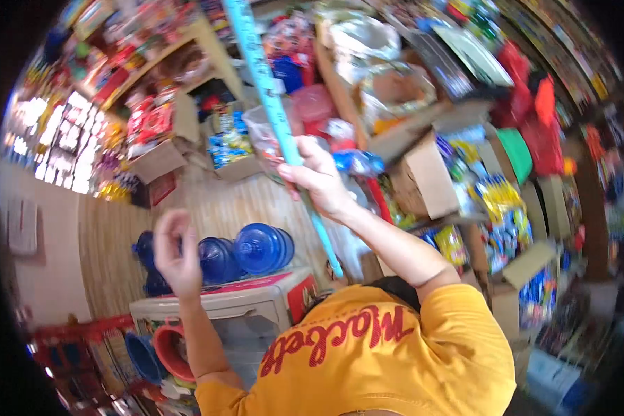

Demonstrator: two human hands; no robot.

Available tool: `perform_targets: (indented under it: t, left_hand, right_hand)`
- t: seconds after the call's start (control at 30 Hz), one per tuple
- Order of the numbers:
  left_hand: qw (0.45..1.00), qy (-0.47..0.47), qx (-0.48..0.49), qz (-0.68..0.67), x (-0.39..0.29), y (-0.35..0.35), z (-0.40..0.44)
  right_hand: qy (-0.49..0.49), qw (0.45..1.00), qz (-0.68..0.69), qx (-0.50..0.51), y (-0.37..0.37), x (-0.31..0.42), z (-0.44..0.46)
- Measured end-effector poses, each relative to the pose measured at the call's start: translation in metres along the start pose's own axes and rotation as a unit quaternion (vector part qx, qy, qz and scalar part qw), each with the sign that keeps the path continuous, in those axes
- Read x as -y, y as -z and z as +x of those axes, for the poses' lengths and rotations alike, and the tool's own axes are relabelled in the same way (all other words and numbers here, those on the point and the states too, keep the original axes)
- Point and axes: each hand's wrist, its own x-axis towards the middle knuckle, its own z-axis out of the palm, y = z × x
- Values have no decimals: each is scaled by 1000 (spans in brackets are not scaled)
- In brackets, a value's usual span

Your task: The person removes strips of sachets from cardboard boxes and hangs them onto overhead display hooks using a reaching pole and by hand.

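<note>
Seemingly light, stiff, best held mid-length, a blue pole [278, 121] fills the right hand [319, 182] in a closed grip; clear of it, the left hand [178, 255] hangs loosely open.

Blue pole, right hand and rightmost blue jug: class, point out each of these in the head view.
Blue pole [272, 107]: head view, on the shaft, just above the hand in the picture.
Right hand [320, 182]: head view, on the middle of the hand.
Rightmost blue jug [256, 248]: head view, on its round end.
</note>
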Motion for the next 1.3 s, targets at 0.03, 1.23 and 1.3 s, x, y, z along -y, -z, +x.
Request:
perform_targets:
  t: [0.03,1.23,1.3]
  left_hand:
    - [996,0,86,23,2,-21,-11]
    - [752,101,651,-14,9,-413,-266]
    - [749,103,655,8,24,-422,-296]
  right_hand:
    - [11,1000,6,-4,13,0,-13]
    - [141,796,-121,-576,300,81,-479]
    - [148,790,-117,-584,315,79,-508]
